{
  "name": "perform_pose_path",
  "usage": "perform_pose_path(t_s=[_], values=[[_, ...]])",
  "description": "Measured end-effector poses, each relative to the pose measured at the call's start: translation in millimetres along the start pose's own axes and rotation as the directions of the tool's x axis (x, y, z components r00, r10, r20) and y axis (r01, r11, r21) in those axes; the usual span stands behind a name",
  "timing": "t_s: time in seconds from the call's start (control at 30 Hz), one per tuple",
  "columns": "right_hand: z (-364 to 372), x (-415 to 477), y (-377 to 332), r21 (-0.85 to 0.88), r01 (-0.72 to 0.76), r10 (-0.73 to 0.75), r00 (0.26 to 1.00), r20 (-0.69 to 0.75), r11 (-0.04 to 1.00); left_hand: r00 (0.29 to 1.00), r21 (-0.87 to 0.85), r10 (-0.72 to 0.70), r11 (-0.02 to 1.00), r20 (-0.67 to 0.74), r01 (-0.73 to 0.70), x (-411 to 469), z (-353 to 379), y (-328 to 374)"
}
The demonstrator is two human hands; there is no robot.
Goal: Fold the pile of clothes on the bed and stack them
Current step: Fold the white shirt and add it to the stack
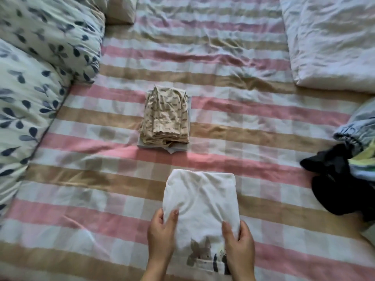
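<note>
A folded white shirt with a rabbit print lies on the checked bedsheet in front of me. My left hand grips its left edge, thumb on top. On the opposite side, my right hand grips the right edge the same way. Farther up the bed sits a stack of folded clothes: a beige patterned garment on top of a pale grey-blue one. At the right edge lies the unfolded pile, with a black garment, a light blue one and something yellow-green.
A leaf-patterned duvet is bunched along the left side. A white pillow or quilt lies at the top right. The pink, tan and white checked sheet stretches between the stack and the pile.
</note>
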State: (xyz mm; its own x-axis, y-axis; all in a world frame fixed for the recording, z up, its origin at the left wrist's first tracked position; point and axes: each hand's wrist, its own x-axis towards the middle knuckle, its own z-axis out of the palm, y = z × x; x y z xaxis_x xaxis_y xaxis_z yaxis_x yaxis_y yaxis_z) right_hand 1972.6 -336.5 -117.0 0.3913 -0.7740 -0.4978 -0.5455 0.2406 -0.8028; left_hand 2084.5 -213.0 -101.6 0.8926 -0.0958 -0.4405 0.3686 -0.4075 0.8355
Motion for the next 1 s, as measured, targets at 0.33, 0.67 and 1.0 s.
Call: perform_pose_path(t_s=[0.33,0.67,1.0], values=[[131,140,-168,0.114,0.252,-0.266,0.954,0.135,0.961,0.953,0.027,0.295,0.956,-0.076,-0.293,205,-11,124],[209,232,-166,0.02,0.117,-0.119,0.976,0.181,0.993,0.984,0.165,0.177,0.971,-0.018,-0.172,331,0,95],[133,151,-65,-0.157,-0.073,0.124,0.931,0.343,0.985,0.996,0.249,-0.075,0.966,0.043,0.062,226,-35,18]])
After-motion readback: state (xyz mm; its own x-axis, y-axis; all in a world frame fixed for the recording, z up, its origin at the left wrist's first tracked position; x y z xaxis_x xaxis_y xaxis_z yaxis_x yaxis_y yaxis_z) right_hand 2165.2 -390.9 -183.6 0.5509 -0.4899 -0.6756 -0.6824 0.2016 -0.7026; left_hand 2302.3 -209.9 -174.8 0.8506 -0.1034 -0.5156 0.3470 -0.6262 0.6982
